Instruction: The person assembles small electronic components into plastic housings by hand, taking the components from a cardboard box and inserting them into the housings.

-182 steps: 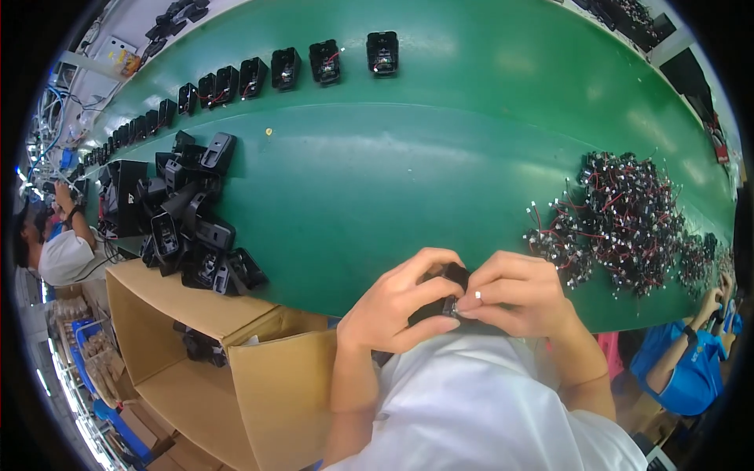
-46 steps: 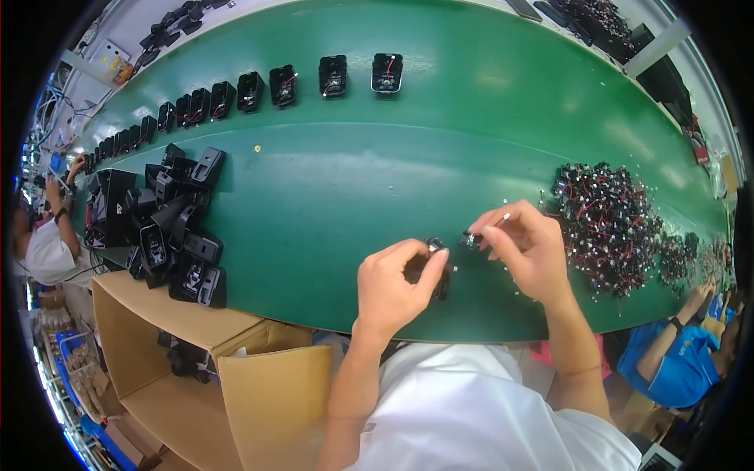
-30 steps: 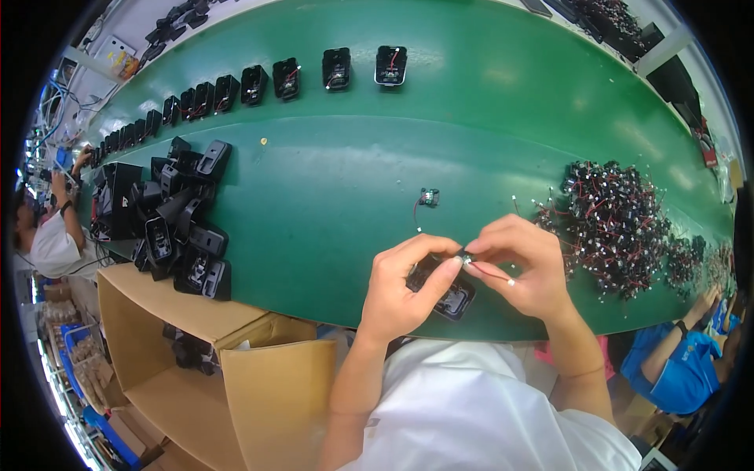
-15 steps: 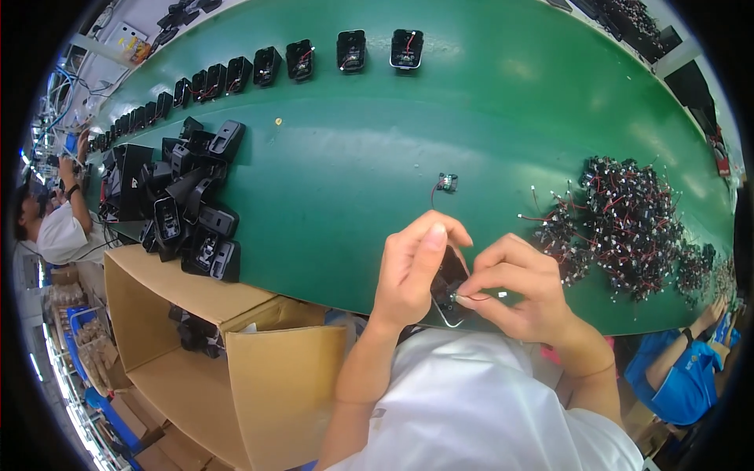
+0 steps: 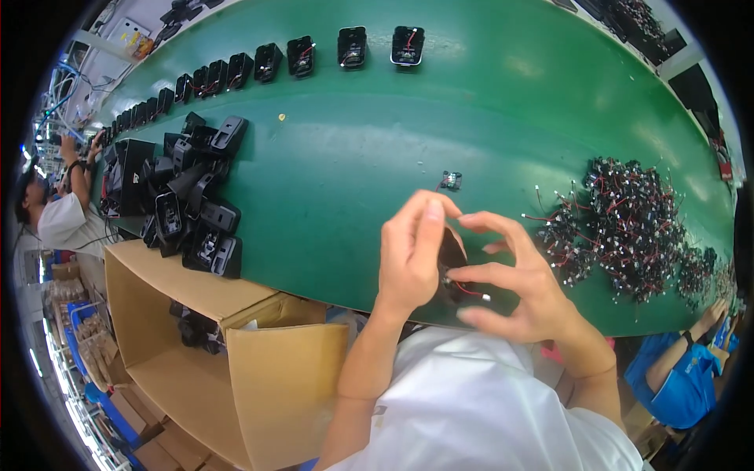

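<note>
My left hand (image 5: 410,255) is closed around a black plastic housing (image 5: 452,255) near the table's front edge, its thumb and fingers covering much of it. A thin red wire with a white connector (image 5: 486,297) sticks out of the housing toward my right hand. My right hand (image 5: 514,279) has its fingers spread, with one fingertip at the housing's right side and the thumb apart from it. Beyond both hands a small circuit board (image 5: 450,180) with a green part lies on the table.
Wired small boards (image 5: 632,228) are heaped at the right. Black housings (image 5: 192,196) pile up at the left, above an open cardboard box (image 5: 290,385). A row of housings (image 5: 352,47) lines the far side of the green table (image 5: 338,157). Other people work at the left and right.
My right hand's pinch on the wire has opened, its fingers now spread. The housing has turned and tilted in my left hand, and its wire hangs lower.
</note>
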`<state>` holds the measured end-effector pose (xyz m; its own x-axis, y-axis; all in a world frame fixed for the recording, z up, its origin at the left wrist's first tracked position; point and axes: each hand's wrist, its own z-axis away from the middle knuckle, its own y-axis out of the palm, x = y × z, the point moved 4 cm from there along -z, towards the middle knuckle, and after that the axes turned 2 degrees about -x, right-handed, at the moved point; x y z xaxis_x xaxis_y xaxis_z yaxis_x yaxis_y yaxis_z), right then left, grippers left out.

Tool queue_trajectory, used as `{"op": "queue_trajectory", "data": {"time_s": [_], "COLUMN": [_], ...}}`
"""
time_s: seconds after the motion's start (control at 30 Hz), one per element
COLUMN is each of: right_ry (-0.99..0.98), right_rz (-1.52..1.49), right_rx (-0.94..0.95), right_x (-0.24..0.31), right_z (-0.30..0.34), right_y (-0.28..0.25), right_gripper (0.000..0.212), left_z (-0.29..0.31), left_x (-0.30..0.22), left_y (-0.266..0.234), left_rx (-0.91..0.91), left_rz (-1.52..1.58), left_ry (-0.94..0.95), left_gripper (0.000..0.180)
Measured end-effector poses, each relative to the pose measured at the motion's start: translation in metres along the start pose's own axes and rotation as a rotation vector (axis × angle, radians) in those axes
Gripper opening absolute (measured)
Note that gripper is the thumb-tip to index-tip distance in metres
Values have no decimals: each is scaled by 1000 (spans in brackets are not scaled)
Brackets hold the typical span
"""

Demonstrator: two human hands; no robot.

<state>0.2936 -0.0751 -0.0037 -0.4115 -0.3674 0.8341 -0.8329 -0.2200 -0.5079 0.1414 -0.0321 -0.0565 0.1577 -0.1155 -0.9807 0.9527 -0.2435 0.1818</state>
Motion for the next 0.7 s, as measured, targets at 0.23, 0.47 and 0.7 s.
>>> {"op": "queue_trajectory", "data": {"time_s": [0.23,0.47,0.7], "right_ry": [-98,384,656], "right_rz": [20,-1086,-1396], "right_rx": [-28,-89,-18], "right_x": [-12,-49,-46], "right_z": [9,16,6], "right_y": [12,8,8], "right_gripper": [31,45,72], "left_z": [-7,12,49], "left_x": [-10,-35,-45], "left_y": [16,-13,-141], "left_rx": [42,-129,-1016], "left_rz": [-331,-198,-1339], "left_ry": [-100,-61,217], "left_gripper": [33,34,50]}}
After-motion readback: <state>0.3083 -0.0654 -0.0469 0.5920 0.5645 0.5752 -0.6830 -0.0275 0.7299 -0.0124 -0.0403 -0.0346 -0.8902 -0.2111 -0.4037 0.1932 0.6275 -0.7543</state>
